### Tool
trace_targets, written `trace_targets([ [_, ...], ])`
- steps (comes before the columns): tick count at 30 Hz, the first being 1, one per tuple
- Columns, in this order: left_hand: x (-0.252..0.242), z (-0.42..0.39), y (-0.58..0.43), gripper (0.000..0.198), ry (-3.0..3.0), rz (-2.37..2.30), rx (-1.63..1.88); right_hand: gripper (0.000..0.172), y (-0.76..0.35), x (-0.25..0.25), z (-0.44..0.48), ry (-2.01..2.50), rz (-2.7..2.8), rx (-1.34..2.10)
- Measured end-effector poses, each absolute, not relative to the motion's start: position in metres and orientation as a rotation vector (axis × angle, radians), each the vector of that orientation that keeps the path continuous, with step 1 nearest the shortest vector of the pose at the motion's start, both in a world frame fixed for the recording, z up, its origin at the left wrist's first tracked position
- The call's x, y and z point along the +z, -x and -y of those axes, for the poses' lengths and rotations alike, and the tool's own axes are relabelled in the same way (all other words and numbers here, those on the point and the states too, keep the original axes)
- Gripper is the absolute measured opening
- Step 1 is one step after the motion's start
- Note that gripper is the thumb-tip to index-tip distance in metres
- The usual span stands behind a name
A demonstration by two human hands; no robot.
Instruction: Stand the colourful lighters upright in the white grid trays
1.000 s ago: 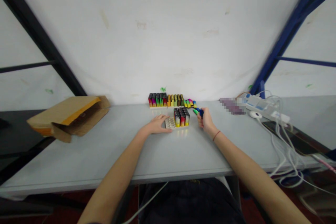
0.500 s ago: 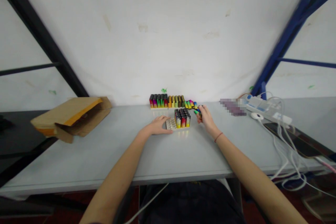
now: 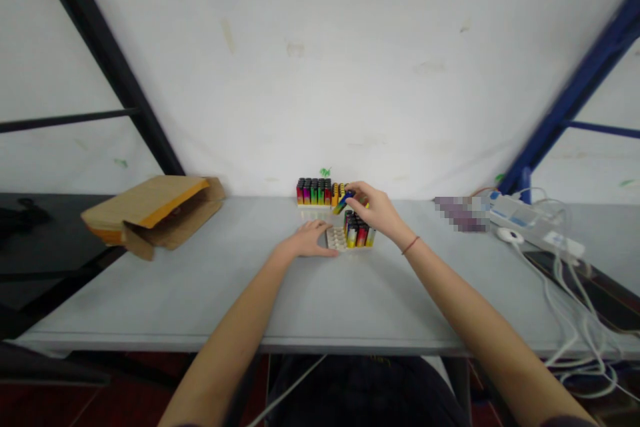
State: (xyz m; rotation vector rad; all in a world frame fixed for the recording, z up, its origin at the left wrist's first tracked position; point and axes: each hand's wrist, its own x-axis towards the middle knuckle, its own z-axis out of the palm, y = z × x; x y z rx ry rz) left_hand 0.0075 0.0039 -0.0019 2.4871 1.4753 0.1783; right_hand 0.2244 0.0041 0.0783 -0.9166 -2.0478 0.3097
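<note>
My left hand (image 3: 311, 240) rests on the table with thumb and fingers spread round the left end of a white tray (image 3: 336, 239). Bare round sockets show in that end. Colourful lighter-like sticks (image 3: 361, 235) with dark tops stand upright in the tray's right part. Above and behind this tray, my right hand (image 3: 373, 208) pinches a blue stick that looks like a lighter (image 3: 343, 202), yellow-green at its lower end. It is tilted and touches no socket. My right hand hides part of the back row.
Against the wall stands a block of red, purple and green sticks (image 3: 314, 191) beside yellow ones (image 3: 338, 190). An open cardboard box (image 3: 155, 213) lies at the left. A power strip (image 3: 535, 223), white cables (image 3: 563, 293) and a dark flat device (image 3: 590, 287) occupy the right.
My right hand has moved left from the loose sticks to above the tray, carrying the blue-and-yellow lighter. My left hand stays at the tray's end. The whole view has shifted slightly.
</note>
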Motion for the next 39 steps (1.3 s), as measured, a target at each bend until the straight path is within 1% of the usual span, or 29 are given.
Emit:
trace_targets([
  [5,-0.004,-0.005,-0.007,0.093,-2.487,-1.468,0.178,0.023,-0.202,0.067,-0.011,1.158,2.417,-0.066],
  [8,-0.005,-0.006,-0.006,0.094,-2.485,-1.467,0.171,0.024,-0.201,0.067,-0.011,1.282,2.496,-0.142],
  [13,-0.006,-0.006,-0.006,0.094,-2.484,-1.461,0.176,0.026,-0.200,0.074,-0.010,1.363,2.554,-0.120],
  [24,0.000,-0.003,-0.009,0.092,-2.485,-1.479,0.136,0.027,-0.201,0.069,-0.015,1.251,2.582,0.067],
  [27,0.000,-0.002,-0.010,0.093,-2.478,-1.483,0.134,0.031,-0.205,0.070,-0.017,1.209,2.541,0.019],
  [30,0.000,-0.002,-0.009,0.092,-2.481,-1.497,0.125,0.036,-0.220,0.075,-0.021,1.212,2.406,0.040],
  [32,-0.001,-0.003,-0.008,0.093,-2.486,-1.497,0.117,0.033,-0.241,0.074,-0.026,1.333,2.282,0.046],
  [34,-0.001,-0.004,-0.008,0.094,-2.487,-1.490,0.116,0.033,-0.268,0.066,-0.032,1.574,2.144,0.009],
  [36,-0.001,-0.004,-0.008,0.094,-2.481,-1.491,0.122,0.033,-0.294,0.049,-0.037,1.807,2.022,-0.007],
  [39,0.002,-0.003,-0.008,0.093,-2.463,-1.499,0.117,0.034,-0.323,0.018,-0.042,1.952,1.983,0.060],
])
